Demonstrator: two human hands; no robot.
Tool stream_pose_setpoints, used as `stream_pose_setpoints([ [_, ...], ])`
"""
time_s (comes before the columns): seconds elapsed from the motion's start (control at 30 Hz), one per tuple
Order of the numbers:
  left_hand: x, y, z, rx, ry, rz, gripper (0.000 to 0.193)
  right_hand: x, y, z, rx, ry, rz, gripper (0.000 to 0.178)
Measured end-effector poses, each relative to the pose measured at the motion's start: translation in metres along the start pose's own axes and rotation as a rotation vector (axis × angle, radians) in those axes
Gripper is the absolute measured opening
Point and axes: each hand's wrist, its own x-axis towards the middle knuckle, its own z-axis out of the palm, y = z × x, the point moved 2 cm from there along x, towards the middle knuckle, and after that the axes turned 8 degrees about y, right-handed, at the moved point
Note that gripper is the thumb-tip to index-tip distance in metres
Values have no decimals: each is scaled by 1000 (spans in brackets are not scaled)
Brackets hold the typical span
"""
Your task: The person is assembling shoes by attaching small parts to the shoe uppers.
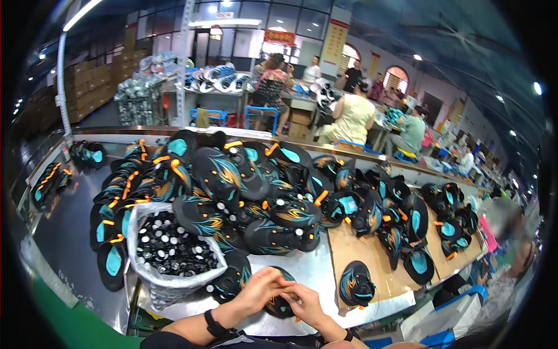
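Observation:
My left hand [261, 289] and my right hand [304, 303] meet over a black shoe upper [279, 307] with orange and teal markings at the table's near edge. Both hands have their fingers bent and pinched close together above the upper. Whatever sits between the fingertips is too small or hidden to name. Another black upper [233, 273] lies just beyond my left hand. To the left stands a white plastic-lined bag [152, 278], filled with small black round parts [173, 243], some with white tops.
A large heap of black uppers [256, 200] spreads across the metal table [70, 244]. On the right, more lie on brown cardboard [349, 256], including a single upper [356, 283] near my right hand. Other people [351, 119] sit at benches beyond the table.

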Motion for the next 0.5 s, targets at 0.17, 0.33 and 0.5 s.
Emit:
stream_pose_setpoints([
  [0.17,4,9,5,497,-16,95,18,-3,7,-8,619,121,702,13],
  [0.33,8,3,18,973,-150,185,20,4,21,-27,603,302,777,13],
  [0.5,4,0,-3,846,-3,114,12,7,-8,-67,-173,371,13,23],
])
